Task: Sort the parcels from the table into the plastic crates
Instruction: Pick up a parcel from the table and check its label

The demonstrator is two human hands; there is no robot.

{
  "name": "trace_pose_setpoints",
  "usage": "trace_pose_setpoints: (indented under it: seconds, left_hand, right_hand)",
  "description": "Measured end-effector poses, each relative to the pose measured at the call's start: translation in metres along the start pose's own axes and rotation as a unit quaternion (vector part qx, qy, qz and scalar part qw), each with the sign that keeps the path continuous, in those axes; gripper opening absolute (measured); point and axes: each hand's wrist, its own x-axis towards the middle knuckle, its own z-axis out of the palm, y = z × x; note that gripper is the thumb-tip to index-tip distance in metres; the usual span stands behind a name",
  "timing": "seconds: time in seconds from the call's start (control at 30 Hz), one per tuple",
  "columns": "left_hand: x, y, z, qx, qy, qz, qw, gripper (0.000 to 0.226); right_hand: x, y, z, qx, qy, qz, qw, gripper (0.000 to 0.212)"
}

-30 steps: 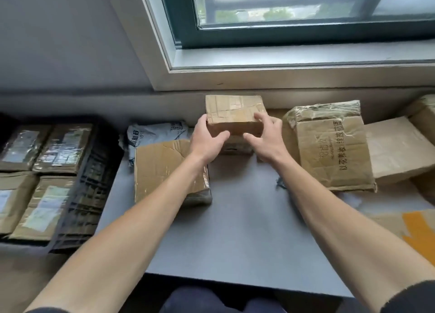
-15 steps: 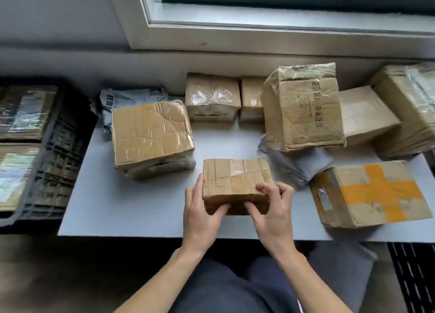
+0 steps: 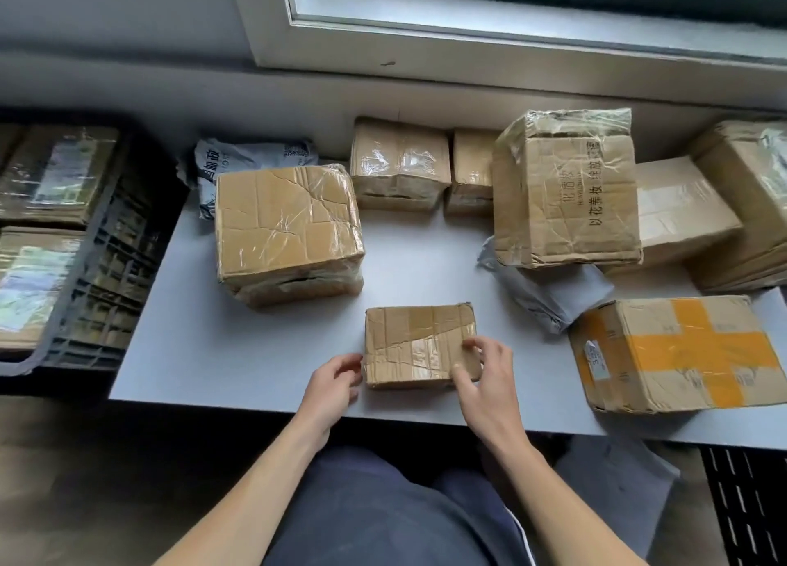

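Now your right hand (image 3: 489, 380) pinches the taped parcel (image 3: 415, 342), grip of left hand (image 3: 332, 384) unclear; likely light, stiff, slick: clasp both ends.

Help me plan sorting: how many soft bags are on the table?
2: printed bag back left, grey bag partly under the tall box; more may be hidden.

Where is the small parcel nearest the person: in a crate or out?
Out. The small parcel lies flat on the grey table; the dark crate stands off to its left.
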Motion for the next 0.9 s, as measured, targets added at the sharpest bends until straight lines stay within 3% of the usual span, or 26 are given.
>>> trace_pose_setpoints:
  seconds: [0.17,0.3,0.37,0.47,0.6,0.77,0.9]
  left_hand:
    - [-0.005,0.021,0.005,-0.095,-0.036,0.024,0.995,0.011]
    - [-0.026,0.045,-0.015,-0.132,-0.007,0.145,0.981,0.030]
    - [-0.035,0.052,-0.021,-0.161,-0.024,0.166,0.973,0.039]
    - [-0.037,0.054,-0.019,-0.159,-0.054,0.106,0.980,0.035]
    - [-0.029,0.045,-0.014,-0.071,-0.112,0.034,0.991,0.034]
    - [-0.026,0.051,-0.012,-0.069,-0.095,0.083,0.990,0.025]
    - [-0.026,0.060,-0.017,-0.104,-0.070,0.116,0.985,0.034]
  right_hand:
    - [0.006,-0.003,0.008,0.087,-0.003,0.061,0.994,0.032]
    - [0.015,-0.004,0.014,0.211,-0.041,0.159,0.963,0.025]
    - [0.015,-0.002,0.019,0.212,-0.091,0.192,0.954,0.021]
    - [0.014,-0.005,0.026,0.157,-0.128,0.183,0.962,0.017]
    - [0.015,-0.019,0.028,0.193,-0.137,0.179,0.955,0.018]
    - [0.017,-0.033,0.025,0.250,-0.122,0.155,0.948,0.021]
    - [0.022,-0.050,0.017,0.277,-0.091,0.095,0.952,0.033]
